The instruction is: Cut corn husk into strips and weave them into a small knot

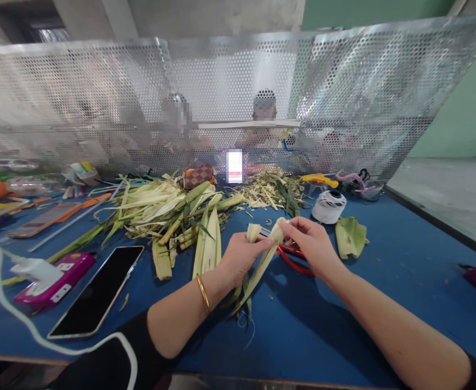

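My left hand (240,257), with a gold bangle at the wrist, is closed around the lower part of a folded corn husk (262,266). Its long pale strip hangs down below the fingers, with a loose thread near the bottom. My right hand (306,235) pinches the husk's upper end between thumb and fingers. Partly hidden under the right hand are red-handled scissors (295,265); whether they rest on the table or in the palm I cannot tell. A spool of white thread (329,208) stands beyond the right hand, near a loose green husk piece (351,238).
A heap of corn husks (152,208) covers the table's middle left, with shredded husk (268,189) behind. A phone (100,292) and a purple power strip (57,279) with a white cable lie left. A perforated metal screen (230,70) bounds the back; people sit beyond it.
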{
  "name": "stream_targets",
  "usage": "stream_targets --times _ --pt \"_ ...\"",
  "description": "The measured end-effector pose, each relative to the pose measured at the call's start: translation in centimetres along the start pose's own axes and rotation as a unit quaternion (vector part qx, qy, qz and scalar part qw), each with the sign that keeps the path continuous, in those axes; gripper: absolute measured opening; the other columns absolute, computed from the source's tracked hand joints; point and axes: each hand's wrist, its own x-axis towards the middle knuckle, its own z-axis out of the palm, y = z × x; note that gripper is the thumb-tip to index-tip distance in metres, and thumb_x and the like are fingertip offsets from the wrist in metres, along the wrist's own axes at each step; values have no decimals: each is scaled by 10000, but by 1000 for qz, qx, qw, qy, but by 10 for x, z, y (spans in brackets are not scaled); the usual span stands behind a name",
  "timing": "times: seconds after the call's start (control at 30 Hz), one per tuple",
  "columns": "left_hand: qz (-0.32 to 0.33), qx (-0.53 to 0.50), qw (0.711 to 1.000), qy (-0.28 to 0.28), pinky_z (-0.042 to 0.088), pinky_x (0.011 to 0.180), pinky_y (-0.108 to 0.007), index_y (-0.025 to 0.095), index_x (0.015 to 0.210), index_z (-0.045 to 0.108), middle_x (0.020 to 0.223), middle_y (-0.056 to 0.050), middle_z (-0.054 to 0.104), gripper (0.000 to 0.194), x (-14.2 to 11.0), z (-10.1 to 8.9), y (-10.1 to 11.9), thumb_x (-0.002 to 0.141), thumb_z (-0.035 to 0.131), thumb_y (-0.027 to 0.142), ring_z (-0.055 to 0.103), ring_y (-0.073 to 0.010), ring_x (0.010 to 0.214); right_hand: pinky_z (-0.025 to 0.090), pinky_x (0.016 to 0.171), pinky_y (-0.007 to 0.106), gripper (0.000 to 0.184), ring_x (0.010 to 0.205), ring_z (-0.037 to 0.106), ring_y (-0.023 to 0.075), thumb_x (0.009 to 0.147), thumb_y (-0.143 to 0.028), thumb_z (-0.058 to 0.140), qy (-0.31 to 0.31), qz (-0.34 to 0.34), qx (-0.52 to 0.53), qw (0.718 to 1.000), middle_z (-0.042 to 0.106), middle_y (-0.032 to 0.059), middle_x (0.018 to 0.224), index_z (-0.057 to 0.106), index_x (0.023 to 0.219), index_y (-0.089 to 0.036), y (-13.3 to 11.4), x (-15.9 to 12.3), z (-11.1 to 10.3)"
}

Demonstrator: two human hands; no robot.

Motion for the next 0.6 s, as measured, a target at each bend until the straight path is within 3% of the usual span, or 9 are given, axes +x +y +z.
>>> stream_targets --times 0.17,0.37,0.5,0.6 --pt "-27 -15 999 10 130 393 -213 150 588 603 367 97 312 154 2 -1 0 695 658 246 176 -34 349 388 453 208 393 468 486 87 586 -527 756 -13 -10 9 1000 545 -42 516 582 627 -177 4 2 -1" --pt "-30 -48 998 40 86 376 -211 177 542 494 385 102 274 216 7 -5 -4 657 662 253 174 -36 346 406 477 223 336 462 482 88 637 -465 748 -23 -42 21 999 545 -38 506 567 604 -184 2 1 -4" --pt "-33 -64 995 69 104 370 -202 183 530 474 371 106 258 251 11 -8 -5 656 674 265 158 -32 341 347 416 207 283 366 409 62 697 -380 719 -126 -36 109 985 470 -70 436 536 598 -188 -6 0 -10" --pt "-26 -57 995 84 178 376 -201 173 508 484 384 77 330 278 12 -8 -6 648 696 287 262 -44 352 312 376 200 229 316 364 51 732 -330 695 -227 -18 150 962 439 -83 416 551 635 -182 -13 -1 -19"
